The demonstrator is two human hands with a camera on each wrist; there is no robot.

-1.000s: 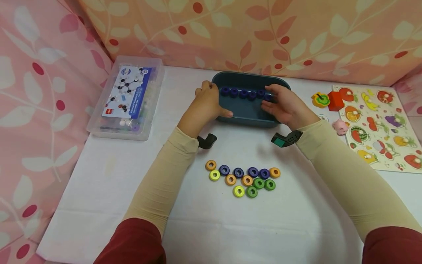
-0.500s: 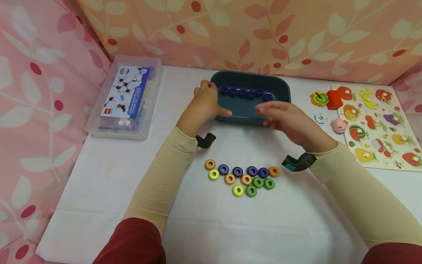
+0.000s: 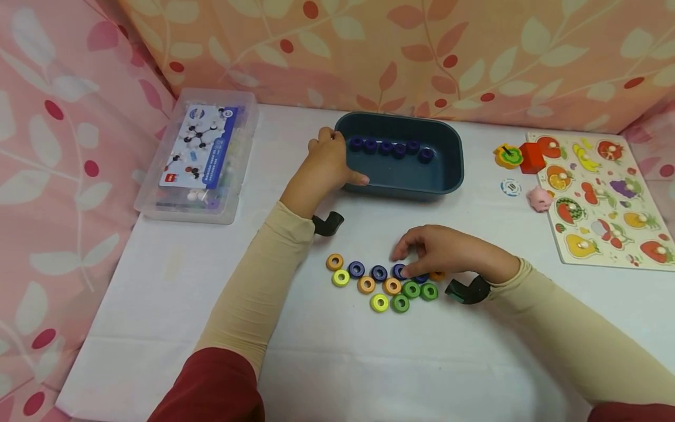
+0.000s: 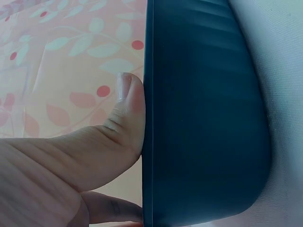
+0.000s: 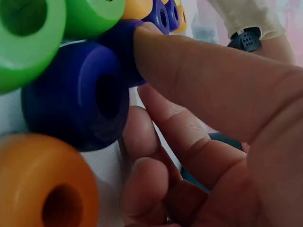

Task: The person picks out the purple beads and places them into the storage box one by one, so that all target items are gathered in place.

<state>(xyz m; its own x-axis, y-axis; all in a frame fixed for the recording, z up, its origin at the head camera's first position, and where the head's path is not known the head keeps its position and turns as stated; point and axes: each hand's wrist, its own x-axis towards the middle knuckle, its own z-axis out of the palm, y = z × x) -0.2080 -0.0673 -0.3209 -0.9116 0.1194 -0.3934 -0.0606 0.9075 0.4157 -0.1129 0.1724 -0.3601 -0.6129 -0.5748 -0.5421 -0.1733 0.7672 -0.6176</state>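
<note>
My left hand grips the near-left corner of a dark teal plastic tub, its thumb lying along the rim in the left wrist view. Inside the tub, several purple ring beads lie in an uneven row. My right hand is down at the loose beads on the table. Its thumb presses on a purple bead and the index fingertip is at the far side of it. Just beside it, another purple bead and an orange bead show close in the right wrist view.
Green beads, yellow beads and more orange beads lie in front of the tub. A clear molecular model kit box is at left. A fruit puzzle board, red block, pink pig figure and numbered chip are at right.
My right hand has left the tub and come down toward me to the loose purple beads. The purple bead at its fingers stays in the tub. My left hand keeps its hold.
</note>
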